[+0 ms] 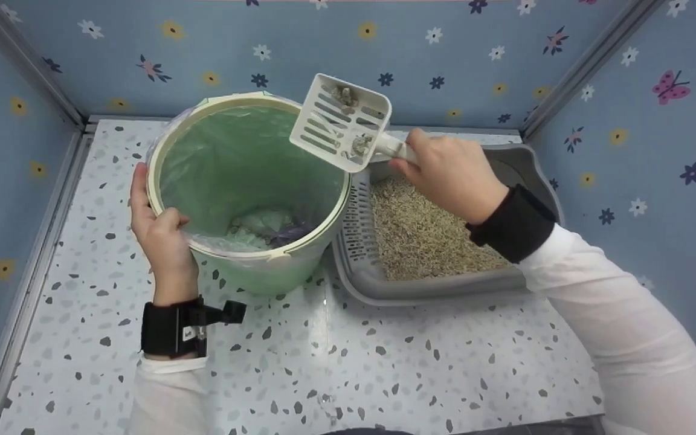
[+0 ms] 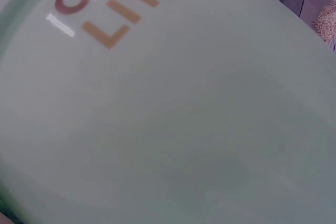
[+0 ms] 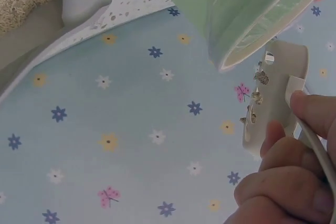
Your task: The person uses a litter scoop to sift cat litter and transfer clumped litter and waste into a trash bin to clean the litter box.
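Speckled tabletop (image 1: 336,374) spreads right under the camera, and standing on it just beside each other are the grey litter tray (image 1: 444,290), filled with pale pellets, and the mint-green bin (image 1: 263,272) with its green liner, the wall of the bin filling the left wrist view. Left hand (image 1: 157,232) grasps the bin's near rim, thumb hooked inside, while the right hand (image 1: 451,172) is wrapped around the handle of the white slotted scoop (image 1: 341,121), tipped over the bin's right edge. Small clumps (image 1: 360,145) cling to the scoop.
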The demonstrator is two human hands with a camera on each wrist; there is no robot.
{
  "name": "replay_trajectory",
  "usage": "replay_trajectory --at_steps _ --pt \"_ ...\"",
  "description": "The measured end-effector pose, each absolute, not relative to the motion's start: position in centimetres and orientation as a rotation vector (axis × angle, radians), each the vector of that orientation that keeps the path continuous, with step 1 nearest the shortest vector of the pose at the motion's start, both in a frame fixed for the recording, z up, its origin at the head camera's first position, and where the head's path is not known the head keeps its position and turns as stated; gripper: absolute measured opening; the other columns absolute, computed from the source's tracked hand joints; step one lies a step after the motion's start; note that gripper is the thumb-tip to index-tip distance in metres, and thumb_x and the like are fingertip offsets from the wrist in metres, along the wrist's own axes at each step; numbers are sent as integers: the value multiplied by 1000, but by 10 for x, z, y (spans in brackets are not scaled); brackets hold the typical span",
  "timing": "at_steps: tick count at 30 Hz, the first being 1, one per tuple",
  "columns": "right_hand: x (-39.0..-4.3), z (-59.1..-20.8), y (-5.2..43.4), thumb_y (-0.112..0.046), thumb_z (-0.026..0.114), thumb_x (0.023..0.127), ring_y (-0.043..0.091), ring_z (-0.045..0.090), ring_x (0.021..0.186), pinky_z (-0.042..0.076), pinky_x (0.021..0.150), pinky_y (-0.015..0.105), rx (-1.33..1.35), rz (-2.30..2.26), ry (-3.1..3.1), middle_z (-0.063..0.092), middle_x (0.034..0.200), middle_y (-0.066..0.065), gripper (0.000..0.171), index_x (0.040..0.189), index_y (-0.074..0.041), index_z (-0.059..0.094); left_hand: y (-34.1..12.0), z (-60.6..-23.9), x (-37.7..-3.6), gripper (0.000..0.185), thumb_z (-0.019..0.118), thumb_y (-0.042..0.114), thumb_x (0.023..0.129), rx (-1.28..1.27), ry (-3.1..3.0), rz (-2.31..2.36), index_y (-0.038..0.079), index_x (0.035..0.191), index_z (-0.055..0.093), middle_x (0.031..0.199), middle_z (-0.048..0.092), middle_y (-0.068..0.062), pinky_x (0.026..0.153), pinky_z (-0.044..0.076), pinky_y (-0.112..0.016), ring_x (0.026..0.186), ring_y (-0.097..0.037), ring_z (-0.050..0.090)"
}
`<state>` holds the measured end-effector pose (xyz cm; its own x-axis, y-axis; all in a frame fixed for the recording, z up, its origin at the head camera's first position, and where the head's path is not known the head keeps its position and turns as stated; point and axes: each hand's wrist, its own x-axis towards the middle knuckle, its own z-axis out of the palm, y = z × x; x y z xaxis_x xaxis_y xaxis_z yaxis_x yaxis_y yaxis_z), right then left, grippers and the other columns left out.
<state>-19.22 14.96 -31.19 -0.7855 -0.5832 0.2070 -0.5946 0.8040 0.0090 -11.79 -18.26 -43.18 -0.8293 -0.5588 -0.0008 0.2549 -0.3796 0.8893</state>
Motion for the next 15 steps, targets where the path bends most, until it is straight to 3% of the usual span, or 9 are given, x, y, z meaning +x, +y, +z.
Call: replay_trajectory --at_steps 8,15 --pt "-197 -303 116 -30 51 97 14 28 44 24 37 30 1099 -207 -2414 34 54 0 35 72 -6 46 -183 -433 -118 88 23 -19 68 406 -1379 -2191 15 149 29 152 30 2 106 35 -36 137 -12 33" --pt "-195 -297 107 -14 40 100 12 30 42 22 38 25 1195 -401 -2100 45 55 2 29 77 -4 54 -182 -435 -118 87 23 -19 68 375 -1390 -2187 14 149 28 152 29 1 102 34 -37 137 -12 32"
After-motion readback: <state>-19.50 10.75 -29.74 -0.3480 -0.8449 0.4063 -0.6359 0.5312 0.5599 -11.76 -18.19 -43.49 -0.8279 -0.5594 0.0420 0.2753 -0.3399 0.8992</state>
